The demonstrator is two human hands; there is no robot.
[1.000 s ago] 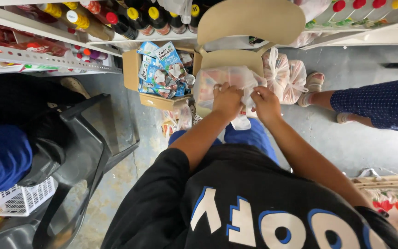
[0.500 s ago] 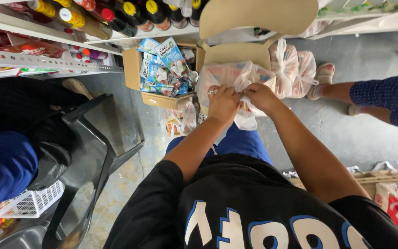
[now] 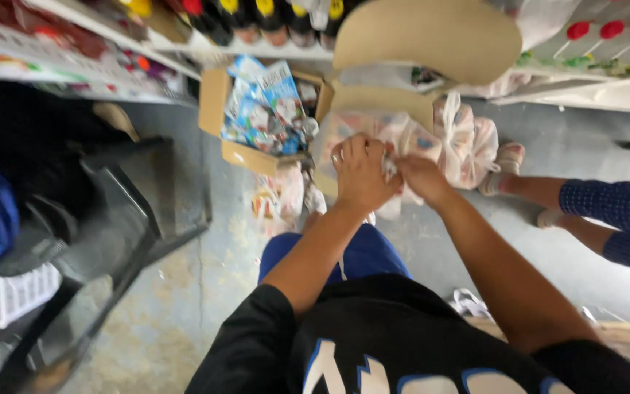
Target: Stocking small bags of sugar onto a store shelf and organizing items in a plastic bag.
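- left hand (image 3: 362, 175) and right hand (image 3: 421, 177) meet side by side on the top of a clear plastic bag (image 3: 373, 142) of pinkish packets, held up above the floor (image 3: 184, 277)
- left fingers (image 3: 351, 152) curled together, clamped on the bunched plastic at the bag's neck; right fingers pinched on the same bunch, though their tips are hidden by the plastic
- bag hangs in front of an open cardboard box (image 3: 216, 109) full of blue-and-white sachets; a second box with a raised flap (image 3: 424, 33) sits right behind the bag
- more knotted bags (image 3: 468, 138) just beside the right hand, touching the held one
- shelf (image 3: 257, 47) of dark bottles with coloured caps along the top
- another person's legs and sandalled foot (image 3: 508, 160) on the floor at the right, near the bags
- black plastic chair (image 3: 103, 219) on the left, well apart
- risk: thin plastic looks stretched at the neck, so hard pulling could tear it and spill packets onto the floor
- risk: grip is only on bunched film and a slip would drop the bag near the other person's foot
- frame is motion-blurred, so packet details are unclear
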